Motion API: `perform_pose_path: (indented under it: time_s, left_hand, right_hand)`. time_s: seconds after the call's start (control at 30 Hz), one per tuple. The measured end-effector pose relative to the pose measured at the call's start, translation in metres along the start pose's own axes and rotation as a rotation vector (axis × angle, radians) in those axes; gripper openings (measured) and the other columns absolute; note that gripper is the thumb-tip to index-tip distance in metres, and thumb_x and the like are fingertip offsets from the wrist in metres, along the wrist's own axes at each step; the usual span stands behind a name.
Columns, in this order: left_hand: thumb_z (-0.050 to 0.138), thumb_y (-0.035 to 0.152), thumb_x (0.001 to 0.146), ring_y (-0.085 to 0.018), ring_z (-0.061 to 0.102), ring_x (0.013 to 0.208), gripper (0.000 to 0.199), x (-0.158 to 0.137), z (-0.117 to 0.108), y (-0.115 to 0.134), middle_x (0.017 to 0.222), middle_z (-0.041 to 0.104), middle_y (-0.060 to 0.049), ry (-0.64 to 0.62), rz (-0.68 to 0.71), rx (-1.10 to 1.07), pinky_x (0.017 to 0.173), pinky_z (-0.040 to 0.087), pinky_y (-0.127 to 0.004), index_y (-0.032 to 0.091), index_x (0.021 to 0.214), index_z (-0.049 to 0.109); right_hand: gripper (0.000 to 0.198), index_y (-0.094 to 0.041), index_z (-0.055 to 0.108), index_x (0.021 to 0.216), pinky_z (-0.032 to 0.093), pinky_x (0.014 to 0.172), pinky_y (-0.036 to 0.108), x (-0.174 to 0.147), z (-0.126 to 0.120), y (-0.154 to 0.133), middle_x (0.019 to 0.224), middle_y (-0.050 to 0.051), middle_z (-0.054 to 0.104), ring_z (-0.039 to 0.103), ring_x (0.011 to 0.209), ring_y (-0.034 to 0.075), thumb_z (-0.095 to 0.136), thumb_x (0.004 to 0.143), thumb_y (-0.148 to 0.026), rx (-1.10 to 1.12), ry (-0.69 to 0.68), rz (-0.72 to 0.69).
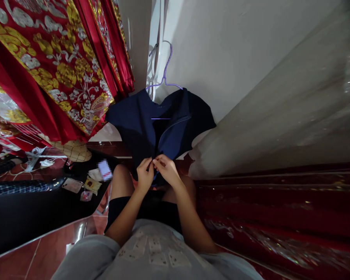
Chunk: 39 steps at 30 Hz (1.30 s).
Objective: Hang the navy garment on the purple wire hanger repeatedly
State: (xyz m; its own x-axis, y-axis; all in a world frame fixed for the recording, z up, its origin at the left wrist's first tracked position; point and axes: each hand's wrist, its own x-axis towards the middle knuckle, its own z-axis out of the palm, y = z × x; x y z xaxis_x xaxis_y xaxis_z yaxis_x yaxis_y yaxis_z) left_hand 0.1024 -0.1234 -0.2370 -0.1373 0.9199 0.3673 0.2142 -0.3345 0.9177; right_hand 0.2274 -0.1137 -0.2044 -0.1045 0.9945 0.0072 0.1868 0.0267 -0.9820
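Navy garment [175,136] hangs at the person's twelve o'clock from a purple hanger [165,76], left hand [145,174] and right hand [167,168] each in fingertip grip, pinching its front edges where they meet, closure seemingly part done, neck end gaping open.

The top [175,137] is smooth, matt cloth; the hanger [165,76] has a faint gloss, like plastic-coated wire. The wall [236,46] is smooth and dull. The drape [81,70] is satiny cloth — thick with shiny, rough-looking sequin work. The veil [265,128] is sheer and filmy, cloth or plastic, hard to tell. The table [32,217] has a smooth top and a shiny, metallic-looking rim; near the surface's right edge lie a smooth phone [72,185] and a crinkled, glossy plastic packet [92,185]. The floor [37,252] is glossy tile — the shirt [105,258], soft matt cloth.
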Motion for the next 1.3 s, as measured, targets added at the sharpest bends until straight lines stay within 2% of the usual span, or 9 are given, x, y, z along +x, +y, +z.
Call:
perform_pose_path:
  time_s: [0.17, 0.3, 0.53, 0.7, 0.87, 1.0, 1.07, 1.13, 1.3]
  left_hand:
    - [0.056, 0.023, 0.098, -0.019, 0.067, 0.093, 0.023, 0.003, 0.002, 0.001, 0.098, 0.068, -0.009, 0.035, 0.054, 0.024, 0.084, 0.054, -0.032, 0.019, 0.108, 0.077]
    - [0.058, 0.027, 0.099, -0.017, 0.065, 0.086, 0.025, 0.004, 0.002, -0.003, 0.094, 0.066, -0.008, 0.017, 0.044, 0.019, 0.076, 0.053, -0.029, 0.019, 0.113, 0.076]
    - [0.057, 0.031, 0.099, -0.017, 0.061, 0.081, 0.020, 0.009, -0.007, -0.006, 0.088, 0.061, -0.006, 0.045, 0.056, 0.027, 0.070, 0.051, -0.027, 0.020, 0.100, 0.074]
    - [0.054, 0.030, 0.100, -0.019, 0.062, 0.085, 0.020, 0.011, -0.001, -0.016, 0.090, 0.061, -0.008, -0.011, 0.071, 0.102, 0.073, 0.052, -0.028, 0.020, 0.097, 0.071]
    - [0.052, 0.028, 0.101, -0.019, 0.062, 0.083, 0.022, 0.026, 0.007, -0.021, 0.089, 0.063, -0.009, -0.137, 0.164, 0.122, 0.075, 0.052, -0.030, 0.017, 0.095, 0.071]
    - [0.051, 0.029, 0.104, -0.019, 0.065, 0.096, 0.025, 0.075, -0.006, 0.016, 0.102, 0.068, -0.011, -0.285, 0.356, 0.125, 0.088, 0.053, -0.034, 0.018, 0.110, 0.072]
    - [0.049, 0.031, 0.105, -0.019, 0.063, 0.107, 0.030, 0.112, -0.019, 0.050, 0.114, 0.068, -0.011, -0.214, 0.470, 0.146, 0.097, 0.051, -0.036, 0.020, 0.126, 0.068]
    - [0.046, 0.035, 0.107, -0.018, 0.063, 0.101, 0.036, 0.151, -0.031, 0.085, 0.112, 0.067, -0.010, -0.151, 0.589, 0.183, 0.093, 0.052, -0.034, 0.021, 0.136, 0.061]
    - [0.042, 0.043, 0.108, -0.019, 0.066, 0.098, 0.035, 0.208, -0.038, 0.144, 0.103, 0.066, -0.007, -0.373, 0.747, 0.406, 0.091, 0.051, -0.034, 0.020, 0.118, 0.067]
  right_hand:
    - [0.022, -0.021, 0.057, 0.078, 0.043, 0.059, 0.026, 0.007, -0.004, -0.005, 0.063, -0.001, 0.058, 0.055, 0.058, 0.013, 0.055, 0.090, -0.039, -0.045, 0.009, 0.023]
    - [0.021, -0.019, 0.058, 0.070, 0.038, 0.049, 0.024, 0.026, -0.021, -0.019, 0.055, 0.000, 0.059, 0.052, 0.048, 0.011, 0.057, 0.082, -0.035, 0.017, -0.160, 0.143]
    - [0.024, -0.014, 0.067, 0.065, 0.028, 0.040, 0.021, 0.046, -0.028, -0.045, 0.047, 0.001, 0.058, 0.044, 0.039, 0.008, 0.064, 0.071, -0.036, 0.087, -0.391, 0.276]
    - [0.023, -0.013, 0.067, 0.067, 0.015, 0.037, 0.020, 0.090, -0.050, -0.091, 0.045, -0.003, 0.049, 0.032, 0.037, 0.003, 0.073, 0.070, -0.035, 0.334, -0.149, 0.104]
    - [0.030, -0.016, 0.063, 0.077, 0.022, 0.038, 0.016, 0.119, -0.071, -0.160, 0.054, -0.005, 0.049, 0.036, 0.040, 0.003, 0.071, 0.087, -0.043, 0.373, 0.088, -0.223]
    - [0.034, -0.018, 0.059, 0.079, 0.023, 0.037, 0.016, 0.101, -0.055, -0.170, 0.054, -0.005, 0.051, 0.037, 0.039, 0.003, 0.070, 0.089, -0.049, 0.278, 0.088, -0.261]
    - [0.034, -0.019, 0.059, 0.077, 0.023, 0.037, 0.017, 0.091, -0.050, -0.164, 0.052, -0.004, 0.052, 0.038, 0.039, 0.004, 0.071, 0.088, -0.048, 0.247, 0.101, -0.255]
    - [0.034, -0.019, 0.058, 0.075, 0.024, 0.037, 0.018, 0.086, -0.051, -0.161, 0.051, -0.004, 0.052, 0.038, 0.039, 0.005, 0.071, 0.088, -0.047, 0.226, 0.122, -0.266]
    - [0.031, -0.021, 0.057, 0.073, 0.031, 0.042, 0.020, 0.088, -0.061, -0.170, 0.052, -0.003, 0.052, 0.041, 0.043, 0.007, 0.068, 0.091, -0.043, 0.104, 0.176, -0.370]
